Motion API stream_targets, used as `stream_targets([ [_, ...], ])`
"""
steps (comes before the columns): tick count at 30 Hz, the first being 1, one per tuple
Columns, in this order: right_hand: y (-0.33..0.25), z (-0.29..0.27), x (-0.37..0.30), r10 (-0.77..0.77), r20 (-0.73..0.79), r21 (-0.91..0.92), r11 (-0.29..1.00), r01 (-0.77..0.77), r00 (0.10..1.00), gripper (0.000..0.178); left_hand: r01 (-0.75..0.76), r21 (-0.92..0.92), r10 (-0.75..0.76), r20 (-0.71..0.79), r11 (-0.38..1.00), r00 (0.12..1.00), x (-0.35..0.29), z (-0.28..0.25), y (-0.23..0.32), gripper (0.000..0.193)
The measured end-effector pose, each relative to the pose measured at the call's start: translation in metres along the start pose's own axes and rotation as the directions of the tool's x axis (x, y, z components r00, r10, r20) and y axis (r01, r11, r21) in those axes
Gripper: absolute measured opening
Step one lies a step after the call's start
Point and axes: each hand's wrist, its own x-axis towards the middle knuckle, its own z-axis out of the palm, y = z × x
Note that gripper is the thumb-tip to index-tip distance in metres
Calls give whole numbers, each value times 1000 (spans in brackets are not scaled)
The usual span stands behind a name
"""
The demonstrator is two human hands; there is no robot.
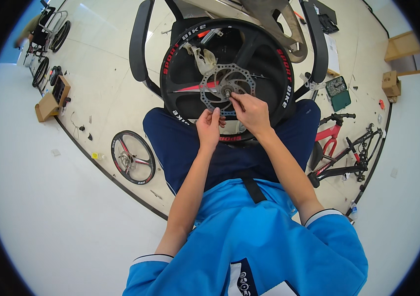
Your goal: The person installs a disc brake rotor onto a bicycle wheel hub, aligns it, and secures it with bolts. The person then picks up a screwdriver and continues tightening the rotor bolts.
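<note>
A black bicycle wheel [167, 79] with red and white lettering on its rim lies on a black chair and against my lap. At its hub sits a silver brake disc [247, 73], with a threaded axle [227, 92] standing up in the middle. My right hand [252, 114] pinches at the axle end with thumb and fingertips; any small part between them is hidden. By the disc's lower edge, my left hand [209, 129] is closed, thumb against curled fingers, and what it holds cannot be made out. Whitish crumpled plastic [204, 60] lies on the wheel above the disc.
Armrests [141, 42] flank the wheel, and a metal frame [286, 29] stands beyond it. Another wheel [133, 158] lies on the floor at left. Bicycle frames [335, 158] and a green parts tray [339, 100] are at right. An open cardboard box [49, 106] sits far left.
</note>
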Motion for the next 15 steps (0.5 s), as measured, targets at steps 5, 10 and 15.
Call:
stream_targets([
  [5, -1, -4, 1, 1, 31, -17, 1000, 0, 1000, 15, 14, -5, -14, 0, 1000, 1000, 0, -1, 0, 25],
  [10, 3, -7, 2, -34, 62, 4, 999, 34, 998, 16, 32, -22, -32, -1, 999, 999, -1, -1, -1, 24],
  [15, 5, -7, 0, -45, 69, 16, 999, 44, 997, 16, 32, -52, -32, 5, 998, 999, -3, -1, -2, 21],
])
